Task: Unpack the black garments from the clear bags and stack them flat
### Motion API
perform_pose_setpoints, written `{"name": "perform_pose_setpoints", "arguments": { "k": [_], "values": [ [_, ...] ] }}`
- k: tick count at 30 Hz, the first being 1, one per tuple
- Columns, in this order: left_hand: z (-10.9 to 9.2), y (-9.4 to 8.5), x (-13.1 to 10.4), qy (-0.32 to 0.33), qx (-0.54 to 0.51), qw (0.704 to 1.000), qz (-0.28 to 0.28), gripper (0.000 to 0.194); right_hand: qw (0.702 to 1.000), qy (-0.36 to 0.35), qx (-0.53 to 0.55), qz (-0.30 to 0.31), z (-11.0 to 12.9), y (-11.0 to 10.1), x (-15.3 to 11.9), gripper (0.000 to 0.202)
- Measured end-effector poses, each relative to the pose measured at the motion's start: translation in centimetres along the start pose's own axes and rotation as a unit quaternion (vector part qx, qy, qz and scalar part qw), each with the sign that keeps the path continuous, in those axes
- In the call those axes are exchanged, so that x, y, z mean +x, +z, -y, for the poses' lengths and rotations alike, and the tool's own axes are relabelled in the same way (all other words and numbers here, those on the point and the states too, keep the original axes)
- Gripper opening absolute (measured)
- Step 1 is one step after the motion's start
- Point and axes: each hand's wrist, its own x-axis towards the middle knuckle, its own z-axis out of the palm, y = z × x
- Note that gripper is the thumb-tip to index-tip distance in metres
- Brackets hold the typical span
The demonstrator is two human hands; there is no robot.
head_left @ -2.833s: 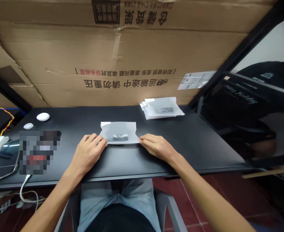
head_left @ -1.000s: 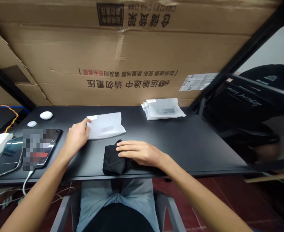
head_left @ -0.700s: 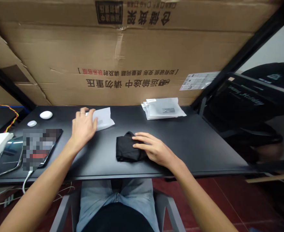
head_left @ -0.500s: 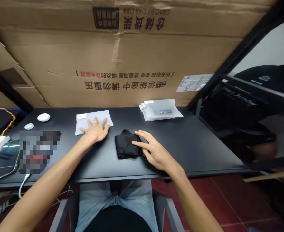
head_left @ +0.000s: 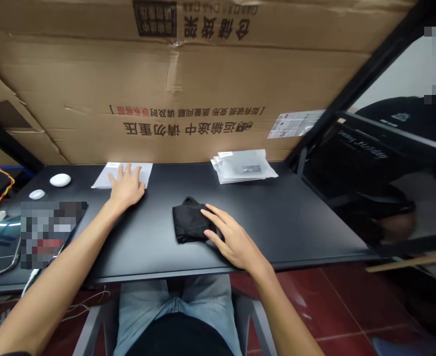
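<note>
Flat on a frosted plastic bag (head_left: 103, 179) near the back of the black desk lies my left hand (head_left: 126, 188), fingers spread. The bag carries a small white label at its upper left. My right hand (head_left: 233, 240) rests with its fingertips on a folded black cloth item (head_left: 191, 222), its fingers stretched and apart. That cloth lies near the desk's front middle, with a small loop of fabric at its top; its exact kind I cannot make out.
A stack of similar frosted bags (head_left: 243, 167) lies at the back right. To the left are a white oval case (head_left: 60, 180), a small white round piece (head_left: 37, 194) and a phone-like device (head_left: 3, 244). Cardboard (head_left: 188, 79) walls the back. A person in black (head_left: 381, 148) sits at right.
My left hand has slid the frosted bag left and toward the back of the desk. My right hand stays at the black cloth, its fingers shifted slightly.
</note>
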Motion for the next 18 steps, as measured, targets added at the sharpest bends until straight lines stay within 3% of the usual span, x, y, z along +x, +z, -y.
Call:
{"name": "perform_pose_setpoints", "arguments": {
  "k": [2,4,6,9,13,18],
  "values": [
    [-2.6,-0.7,-2.2,0.040,-0.017,0.999,-0.014,0.049,0.999,0.009,0.029,-0.026,-0.2,-0.2,-0.1,0.048],
    [-5.8,-1.3,-5.3,0.153,-0.100,0.983,0.007,0.040,0.996,0.012,0.053,-0.071,-0.5,-0.3,-0.2,0.040],
    [-8.8,-1.6,-8.5,0.246,-0.135,0.959,0.028,0.043,0.992,0.009,0.066,-0.111,-0.6,-0.2,-0.4,0.031],
    [-11.5,-1.2,-11.9,0.297,-0.112,0.947,0.038,0.038,0.990,-0.013,0.071,-0.123,-0.5,-0.1,-0.6,0.022],
    [-11.4,-0.1,-12.8,0.291,-0.148,0.944,0.044,0.015,0.995,-0.039,0.047,-0.077,-0.2,0.0,-0.4,0.016],
    [-8.5,0.2,-13.4,0.194,-0.273,0.942,-0.026,0.015,0.998,-0.050,0.001,-0.045,-0.2,0.3,0.1,0.016]
  ]
}}
